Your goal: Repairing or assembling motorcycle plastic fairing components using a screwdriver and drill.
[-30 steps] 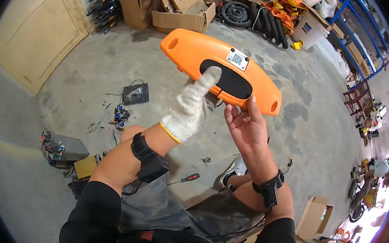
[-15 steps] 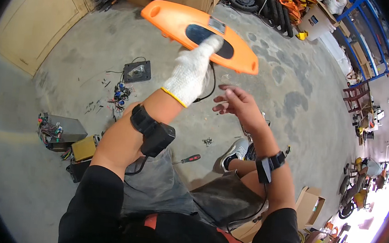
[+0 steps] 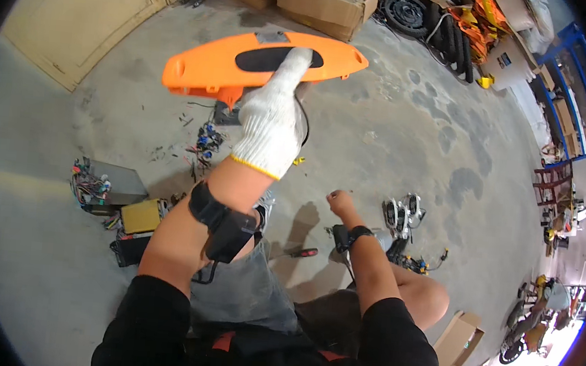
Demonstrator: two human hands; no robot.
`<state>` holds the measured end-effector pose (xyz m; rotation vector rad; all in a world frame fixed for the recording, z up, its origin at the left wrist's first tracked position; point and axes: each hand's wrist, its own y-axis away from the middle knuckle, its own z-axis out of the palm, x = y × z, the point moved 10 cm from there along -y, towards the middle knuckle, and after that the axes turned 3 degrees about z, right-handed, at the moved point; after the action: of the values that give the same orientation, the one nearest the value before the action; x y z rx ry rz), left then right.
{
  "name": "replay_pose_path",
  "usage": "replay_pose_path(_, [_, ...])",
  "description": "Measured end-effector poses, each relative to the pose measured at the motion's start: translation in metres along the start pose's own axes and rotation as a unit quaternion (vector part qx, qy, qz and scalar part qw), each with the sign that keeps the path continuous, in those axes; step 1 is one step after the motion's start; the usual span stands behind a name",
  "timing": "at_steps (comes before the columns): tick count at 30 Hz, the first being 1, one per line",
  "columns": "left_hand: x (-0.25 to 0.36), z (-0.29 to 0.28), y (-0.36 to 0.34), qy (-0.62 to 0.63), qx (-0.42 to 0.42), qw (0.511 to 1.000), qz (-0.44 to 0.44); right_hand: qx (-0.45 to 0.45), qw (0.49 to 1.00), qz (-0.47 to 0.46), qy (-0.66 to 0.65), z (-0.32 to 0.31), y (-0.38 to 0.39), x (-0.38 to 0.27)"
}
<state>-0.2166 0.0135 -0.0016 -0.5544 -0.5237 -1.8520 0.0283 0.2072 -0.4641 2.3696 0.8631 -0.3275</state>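
Observation:
A long orange plastic shell (image 3: 206, 60) with rounded ends and a black oval pad (image 3: 251, 59) is lifted in front of me, tilted slightly. My left hand (image 3: 271, 115), in a white knitted glove with a yellow cuff, grips its near edge. The thumb lies over the pad; the other fingers are hidden beneath. A black cable (image 3: 306, 125) hangs in a loop beside the glove. Lower and to the right, my bare right hand (image 3: 339, 203) is closed in the air, touching none of the shell. Below it on the floor lies a screwdriver (image 3: 308, 252) with a red and black handle.
Wired grey (image 3: 122, 183) and yellow (image 3: 142, 216) boxes stand at left, near loose connectors (image 3: 208, 139). Silvery metal parts (image 3: 403, 216) lie right of my right hand. Cardboard boxes (image 3: 322, 8), tyres (image 3: 405, 13) and a blue rack (image 3: 562, 50) line the far side.
The orange shell has swung left and turned, its left end now lower, still in my left hand. My right hand has drawn back toward me and its fingers have closed.

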Motion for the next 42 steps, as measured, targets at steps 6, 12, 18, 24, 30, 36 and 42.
replay_pose_path(6, [0.041, -0.054, -0.024, -0.035, 0.062, 0.997, 0.001, -0.06, 0.998, 0.036, 0.007, 0.078, -0.027, -0.065])
replay_pose_path(12, [0.058, -0.041, -0.019, -0.079, 0.04, 0.995, 0.037, -0.018, 0.995, 0.097, -0.023, 0.091, -0.077, -0.062])
replay_pose_path(18, [0.083, -0.039, -0.015, -0.55, -0.039, 0.825, 0.124, -0.019, 0.996, 0.083, 0.017, 0.1, -0.104, -0.07])
replay_pose_path(24, [0.068, -0.047, -0.018, -0.371, -0.054, 0.926, 0.039, 0.049, 0.998, -0.027, 0.0, 0.11, -0.107, -0.097])
replay_pose_path(30, [0.073, -0.047, -0.021, -0.255, 0.0, 0.967, 0.025, -0.029, 0.998, -0.061, 0.001, 0.14, -0.098, -0.155])
replay_pose_path(36, [0.07, -0.044, -0.014, -0.288, -0.089, 0.951, 0.076, 0.036, 0.998, -0.045, -0.006, 0.128, -0.103, -0.124])
replay_pose_path(42, [0.042, -0.032, -0.015, -0.107, 0.014, 0.991, -0.076, 0.0, 0.997, -0.013, -0.077, 0.106, -0.08, -0.099])
